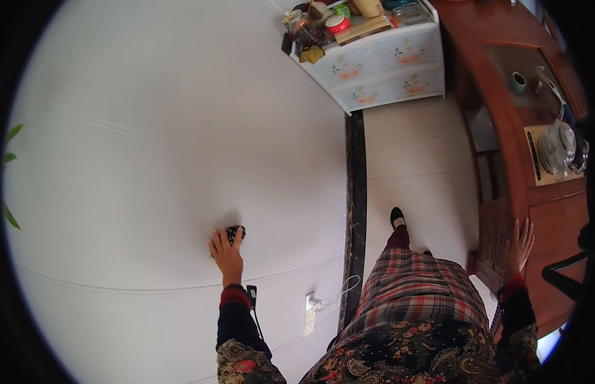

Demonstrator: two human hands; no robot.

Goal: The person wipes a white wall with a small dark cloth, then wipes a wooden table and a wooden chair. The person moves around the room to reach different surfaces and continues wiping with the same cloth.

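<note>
My left hand [226, 253] is against the white wall [148, 192], holding a small black pad with light spots [235, 234], perhaps a cloth or sponge. Its fingers cover much of the pad, which lies against the wall surface. On the other side, my right hand [518, 246] rests on the edge of a reddish-brown wooden tea table [557, 221], with nothing visible in it. A glass kettle [558, 146] stands on the tabletop beyond that hand.
Ahead, a white cabinet with floral panels [384, 72] carries jars and a wooden board [364, 30]. A charger with a white cable [315, 301] is plugged in low on the wall. A small green cup [518, 82] stands on the table. Pale floor tiles [417, 144] lie between wall and table.
</note>
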